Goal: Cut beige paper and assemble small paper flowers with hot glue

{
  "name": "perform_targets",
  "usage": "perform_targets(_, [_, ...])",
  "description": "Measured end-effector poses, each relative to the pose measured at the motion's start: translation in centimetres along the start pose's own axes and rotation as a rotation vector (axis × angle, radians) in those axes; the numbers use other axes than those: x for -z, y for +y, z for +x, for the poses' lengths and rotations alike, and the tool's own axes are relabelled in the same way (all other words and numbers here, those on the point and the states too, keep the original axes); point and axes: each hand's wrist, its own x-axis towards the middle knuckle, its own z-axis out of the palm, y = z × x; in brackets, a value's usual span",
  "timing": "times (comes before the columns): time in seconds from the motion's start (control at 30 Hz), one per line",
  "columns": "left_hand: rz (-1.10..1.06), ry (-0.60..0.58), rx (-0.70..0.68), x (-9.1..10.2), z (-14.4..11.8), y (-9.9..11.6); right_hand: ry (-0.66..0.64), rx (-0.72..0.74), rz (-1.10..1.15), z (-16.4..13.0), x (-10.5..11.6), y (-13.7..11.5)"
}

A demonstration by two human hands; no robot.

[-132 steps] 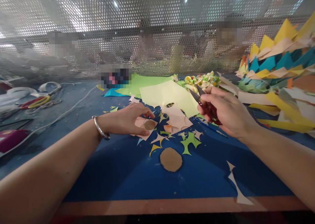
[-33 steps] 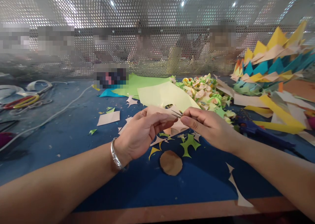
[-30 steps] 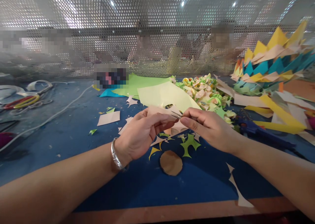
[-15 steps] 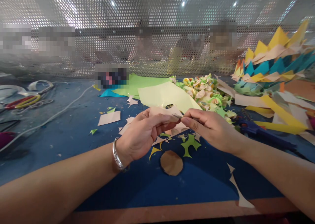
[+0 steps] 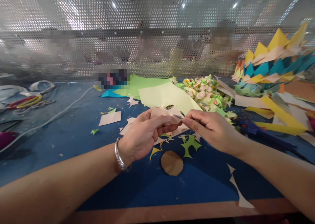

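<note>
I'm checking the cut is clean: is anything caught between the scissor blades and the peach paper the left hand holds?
Nothing visible is. The scissors in the right hand meet the peach paper directly, pinched by the left hand. The scraps lie on the table below.

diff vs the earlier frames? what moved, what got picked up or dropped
The left hand lifted the pale paper piece off the table; the right hand moved left and brought the scissors to its edge. The brown disc and green cutout stayed put.
</note>
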Motion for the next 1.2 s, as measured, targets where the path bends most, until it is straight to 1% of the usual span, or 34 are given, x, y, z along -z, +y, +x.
perform_targets(0.3, [-0.028, -0.007, 0.009, 0.12, 0.03, -0.21, -0.014, 0.02, 0.003, -0.02, 0.05, 0.03])
perform_targets(0.53, [-0.05, 0.036, 0.019, -0.25, -0.11, -0.23, 0.007, 0.046, -0.006, -0.04, -0.02, 0.03])
perform_targets(0.67, [-0.031, 0.043, -0.015, -0.3, -0.17, -0.14, -0.002, 0.024, -0.011, -0.02, 0.0, 0.08])
perform_targets(0.97, [-0.026, 0.071, -0.01, -0.23, 0.0, -0.07, 0.001, 0.011, -0.007, 0.0, 0.02, 0.02])
perform_targets(1.13, [-0.038, 0.044, -0.019, -0.21, -0.09, -0.26, 0.014, 0.028, -0.021, 0.06, 0.04, -0.08])
perform_targets(1.2, [-0.05, 0.051, -0.012, -0.3, -0.17, -0.32, 0.016, 0.035, -0.027, 0.06, 0.06, -0.12])
